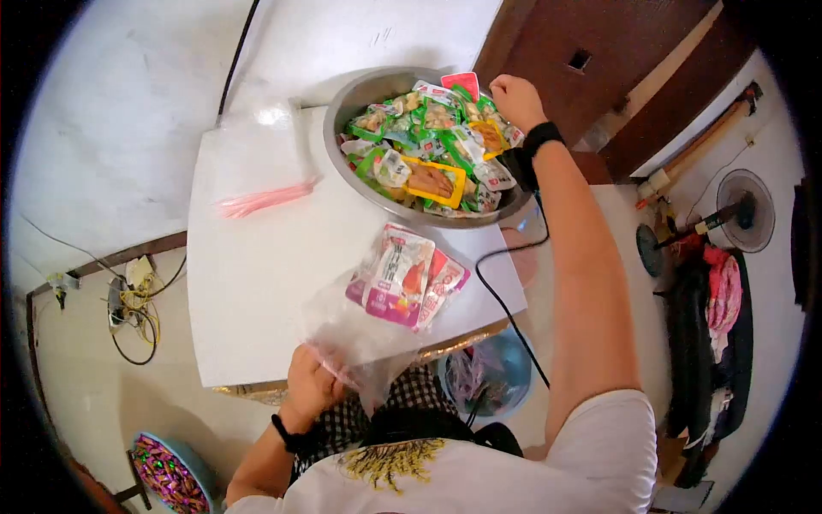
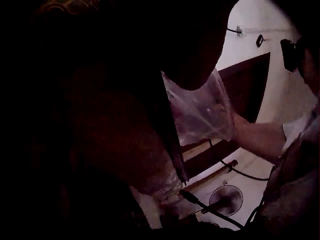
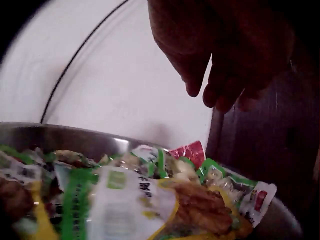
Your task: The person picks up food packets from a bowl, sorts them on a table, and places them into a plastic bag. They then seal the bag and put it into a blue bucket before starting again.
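Note:
My left hand [image 1: 312, 381] grips the edge of a clear plastic bag [image 1: 355, 321] at the table's front edge. Snack packets [image 1: 401, 278], purple, white and red, lie in or under the far end of the bag. In the dark left wrist view, the clear bag [image 2: 202, 112] also shows. My right hand [image 1: 518, 103] is over the right rim of a metal basin [image 1: 336, 141] heaped with small food packets [image 1: 441, 116], mostly green, some yellow. From the right wrist view, its fingers [image 3: 225, 95] hang loosely curled above the packets with nothing in them.
A stack of clear bags with pink edges [image 1: 265, 201] lies on the white table [image 1: 248, 291], left of the basin. A black cable [image 1: 505, 300] hangs by the right arm. Below stand a blue bin [image 1: 505, 368] and a tub of shiny wrapped pieces [image 1: 171, 471]. A fan [image 1: 741, 214] is at right.

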Available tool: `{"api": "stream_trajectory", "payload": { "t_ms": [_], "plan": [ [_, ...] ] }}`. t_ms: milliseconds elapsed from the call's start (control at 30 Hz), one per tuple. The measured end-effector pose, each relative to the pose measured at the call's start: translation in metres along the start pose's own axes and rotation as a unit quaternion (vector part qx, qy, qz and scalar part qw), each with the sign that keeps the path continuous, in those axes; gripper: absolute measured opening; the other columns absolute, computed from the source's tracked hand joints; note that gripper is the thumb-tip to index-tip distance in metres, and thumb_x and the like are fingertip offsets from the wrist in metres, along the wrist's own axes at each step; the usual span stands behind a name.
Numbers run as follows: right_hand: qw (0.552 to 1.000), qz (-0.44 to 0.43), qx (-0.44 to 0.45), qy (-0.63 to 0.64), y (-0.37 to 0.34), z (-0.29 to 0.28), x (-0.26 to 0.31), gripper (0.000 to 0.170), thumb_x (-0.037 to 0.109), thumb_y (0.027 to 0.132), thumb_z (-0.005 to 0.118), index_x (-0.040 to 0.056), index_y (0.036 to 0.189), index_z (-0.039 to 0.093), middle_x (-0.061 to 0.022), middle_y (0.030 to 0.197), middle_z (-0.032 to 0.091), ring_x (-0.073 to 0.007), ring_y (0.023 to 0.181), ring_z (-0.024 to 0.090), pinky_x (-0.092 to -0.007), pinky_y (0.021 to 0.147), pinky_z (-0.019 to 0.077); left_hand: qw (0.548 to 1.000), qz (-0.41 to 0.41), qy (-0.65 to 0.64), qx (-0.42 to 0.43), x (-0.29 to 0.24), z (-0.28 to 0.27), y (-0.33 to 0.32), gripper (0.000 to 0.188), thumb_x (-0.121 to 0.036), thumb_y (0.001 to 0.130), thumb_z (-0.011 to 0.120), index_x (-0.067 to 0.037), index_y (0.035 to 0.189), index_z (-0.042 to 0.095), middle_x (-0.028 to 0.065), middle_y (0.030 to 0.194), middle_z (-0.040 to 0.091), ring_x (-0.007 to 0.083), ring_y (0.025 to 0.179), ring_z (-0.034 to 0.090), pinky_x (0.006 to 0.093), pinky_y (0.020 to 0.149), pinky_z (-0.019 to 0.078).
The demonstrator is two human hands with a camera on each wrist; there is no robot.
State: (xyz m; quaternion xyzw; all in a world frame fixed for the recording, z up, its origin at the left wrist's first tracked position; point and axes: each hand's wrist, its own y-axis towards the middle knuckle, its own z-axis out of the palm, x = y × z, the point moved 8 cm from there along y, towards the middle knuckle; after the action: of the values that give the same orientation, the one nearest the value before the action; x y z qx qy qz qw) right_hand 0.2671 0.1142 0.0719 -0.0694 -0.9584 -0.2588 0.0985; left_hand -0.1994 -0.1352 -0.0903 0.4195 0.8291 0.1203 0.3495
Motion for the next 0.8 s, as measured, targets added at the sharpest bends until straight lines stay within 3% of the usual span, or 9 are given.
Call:
{"api": "stream_trajectory", "payload": {
  "t_ms": [133,200,300,367,467,533,667,700,800],
  "plan": [
    [0.995,0.044,0.064,-0.059,0.042,0.065,-0.043,0.024,0.023,0.082,0.053,0.0076,0.091,0.070,-0.0196,0.098,0.067,-0.0371,0.095,0.063,-0.0460,0.083,0.0498,0.999,-0.037,-0.027,0.015,0.003,0.004,0.006,0.020,-0.006,0.070,0.071,-0.009,0.087,0.060,0.0098,0.085,0.060,0.0341,0.082,0.058,0.0466,0.074,0.0446],
    [0.994,0.063,0.075,-0.043,0.058,0.089,-0.061,0.028,0.024,0.083,0.053,0.0076,0.096,0.071,-0.0197,0.102,0.067,-0.0363,0.098,0.063,-0.0461,0.086,0.0495,0.979,-0.164,-0.074,0.100,0.029,0.033,-0.011,0.023,-0.011,0.064,0.073,-0.011,0.084,0.061,0.0075,0.080,0.061,0.0321,0.078,0.058,0.0458,0.070,0.0430],
    [0.995,0.078,0.056,-0.001,0.075,0.105,-0.071,0.027,0.023,0.082,0.054,0.0063,0.094,0.071,-0.0203,0.101,0.067,-0.0363,0.100,0.062,-0.0468,0.087,0.0490,0.984,-0.113,0.070,0.116,0.014,0.026,0.009,0.015,-0.026,0.067,0.072,-0.016,0.073,0.063,0.0048,0.082,0.060,0.0287,0.081,0.058,0.0425,0.071,0.0412],
    [0.989,0.010,0.149,0.006,0.111,0.159,-0.121,0.026,0.023,0.082,0.054,0.0055,0.091,0.071,-0.0215,0.100,0.066,-0.0364,0.100,0.062,-0.0464,0.087,0.0489,0.980,-0.117,0.076,0.141,0.015,0.030,0.008,0.014,-0.025,0.066,0.072,-0.016,0.070,0.063,0.0045,0.081,0.060,0.0281,0.080,0.058,0.0422,0.069,0.0403],
    [0.983,0.022,0.180,0.012,0.120,0.168,-0.124,0.026,0.023,0.080,0.057,0.0033,0.088,0.071,-0.0256,0.100,0.065,-0.0373,0.099,0.062,-0.0455,0.086,0.0489,0.977,-0.120,0.078,0.156,0.016,0.033,0.008,0.015,-0.024,0.064,0.072,-0.015,0.071,0.063,0.0049,0.081,0.060,0.0283,0.080,0.058,0.0421,0.067,0.0395],
    [0.980,0.128,0.110,0.101,0.105,0.144,-0.119,0.027,0.023,0.079,0.058,0.0022,0.092,0.071,-0.0273,0.102,0.063,-0.0380,0.098,0.062,-0.0454,0.086,0.0486,0.979,-0.122,0.070,0.149,0.017,0.030,0.010,0.016,-0.023,0.064,0.072,-0.014,0.072,0.062,0.0056,0.081,0.060,0.0287,0.080,0.058,0.0423,0.067,0.0394],
    [0.919,0.241,0.033,0.309,0.052,0.054,-0.044,0.034,0.025,0.091,0.055,-0.0005,0.109,0.066,-0.0136,0.117,0.065,-0.0297,0.112,0.057,-0.0393,0.092,0.0433,0.988,-0.102,0.064,0.095,0.010,0.019,0.016,0.019,-0.021,0.063,0.073,-0.011,0.073,0.061,0.0076,0.084,0.060,0.0297,0.081,0.057,0.0432,0.068,0.0400],
    [0.921,0.227,0.039,0.315,0.053,0.041,-0.043,0.035,0.027,0.094,0.053,0.0016,0.115,0.064,-0.0044,0.112,0.064,-0.0223,0.111,0.054,-0.0349,0.088,0.0423,0.991,-0.089,0.069,0.077,0.009,0.018,0.017,0.019,-0.020,0.063,0.073,-0.011,0.074,0.061,0.0082,0.085,0.060,0.0299,0.082,0.057,0.0434,0.068,0.0402],
    [0.907,0.201,0.035,0.368,0.041,-0.004,-0.031,0.033,0.024,0.099,0.047,0.0051,0.123,0.059,-0.0047,0.118,0.061,-0.0167,0.104,0.056,-0.0315,0.083,0.0454,0.990,-0.111,0.042,0.078,0.010,0.022,0.011,0.019,-0.014,0.060,0.071,-0.010,0.076,0.061,0.0113,0.085,0.060,0.0334,0.083,0.056,0.0470,0.073,0.0413]
  ]
}}
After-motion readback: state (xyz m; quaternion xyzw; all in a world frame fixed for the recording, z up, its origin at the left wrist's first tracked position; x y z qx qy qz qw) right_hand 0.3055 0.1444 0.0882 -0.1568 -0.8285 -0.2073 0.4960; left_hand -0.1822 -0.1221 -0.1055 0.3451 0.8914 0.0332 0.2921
